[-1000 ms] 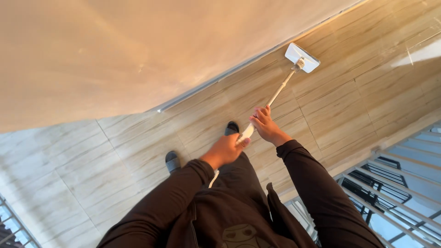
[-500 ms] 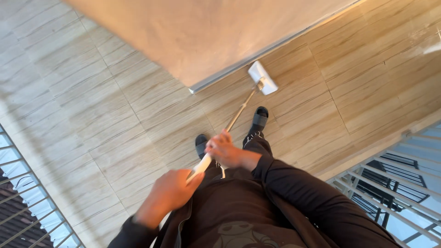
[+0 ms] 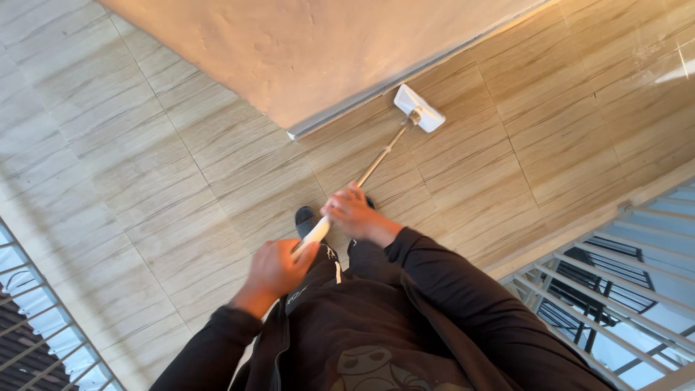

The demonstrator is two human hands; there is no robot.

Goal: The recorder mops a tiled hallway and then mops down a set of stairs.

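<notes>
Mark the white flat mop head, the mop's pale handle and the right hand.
white flat mop head (image 3: 419, 108), head view, middle of pad.
pale mop handle (image 3: 378, 157), head view, bare shaft.
right hand (image 3: 352, 213), head view, knuckles.

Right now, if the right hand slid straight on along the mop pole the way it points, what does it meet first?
Bare pole first, then the white flat mop head at the foot of the wall. The right hand likely reaches the head's joint before the wall; depth is unclear.

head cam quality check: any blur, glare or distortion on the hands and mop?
Head view: left hand slightly motion-blurred, right hand sharper; mop head and mop handle crisp. Warm low light across the tiled floor, bright glare patch at the top right edge. Wide-angle lens bends the railing and tile lines.
</notes>
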